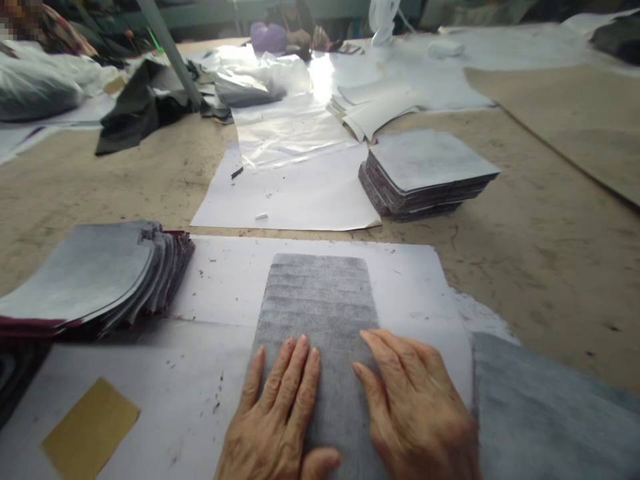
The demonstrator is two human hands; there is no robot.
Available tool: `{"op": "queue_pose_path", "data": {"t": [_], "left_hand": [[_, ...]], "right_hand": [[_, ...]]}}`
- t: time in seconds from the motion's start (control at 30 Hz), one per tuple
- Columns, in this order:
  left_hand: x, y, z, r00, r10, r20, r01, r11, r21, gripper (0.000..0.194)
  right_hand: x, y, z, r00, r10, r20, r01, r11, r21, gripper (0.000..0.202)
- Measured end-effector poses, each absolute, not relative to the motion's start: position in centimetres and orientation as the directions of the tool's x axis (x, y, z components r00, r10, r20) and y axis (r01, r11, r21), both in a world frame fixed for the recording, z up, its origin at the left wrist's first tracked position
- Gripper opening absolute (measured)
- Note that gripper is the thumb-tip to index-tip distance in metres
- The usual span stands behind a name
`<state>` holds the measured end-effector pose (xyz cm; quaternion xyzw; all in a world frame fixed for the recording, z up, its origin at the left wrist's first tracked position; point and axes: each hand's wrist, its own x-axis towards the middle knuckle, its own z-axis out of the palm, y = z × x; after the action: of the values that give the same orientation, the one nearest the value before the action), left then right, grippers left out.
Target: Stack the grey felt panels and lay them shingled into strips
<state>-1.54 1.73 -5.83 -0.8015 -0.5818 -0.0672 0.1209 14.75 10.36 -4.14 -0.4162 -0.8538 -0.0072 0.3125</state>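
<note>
I have the left hand (275, 420) spread flat on the grey fabric panel (320, 300), its fingers extended. I see the right hand (415, 400) arched over the panel's right edge, fingers bent, thumb parted from the forefinger, resting loosely. The panel lies on a white paper sheet (410, 280). To the panel's right I get another grey fabric piece (555, 413); to its left, a tan card (93, 427) and a stack of curved grey pieces (90, 267) with maroon edges. Beyond the panel, I make out a small white stick (261, 216) and, off to the right, a stack of rectangular grey pieces (435, 160) on the worktop (500, 267).
</note>
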Motion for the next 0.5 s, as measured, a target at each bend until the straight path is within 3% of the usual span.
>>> {"op": "queue_pose_path", "data": {"t": [0.2,0.37,0.5], "left_hand": [[-1.3,1.6,-6.3,0.285,0.932,0.224,0.958,-0.265,-0.113,0.083],[-1.2,1.7,-6.0,0.289,0.929,0.231,0.957,-0.269,-0.111,0.081],[-1.2,1.7,-6.0,0.291,0.927,0.239,0.957,-0.275,-0.098,0.077]], "right_hand": [[14.8,11.8,-4.2,-0.457,0.805,0.38,0.745,0.579,-0.331,0.016],[14.8,12.5,-3.7,-0.326,0.94,0.098,0.807,0.33,-0.49,0.013],[14.5,12.4,-3.1,-0.232,0.971,-0.058,0.796,0.155,-0.585,0.017]]}}
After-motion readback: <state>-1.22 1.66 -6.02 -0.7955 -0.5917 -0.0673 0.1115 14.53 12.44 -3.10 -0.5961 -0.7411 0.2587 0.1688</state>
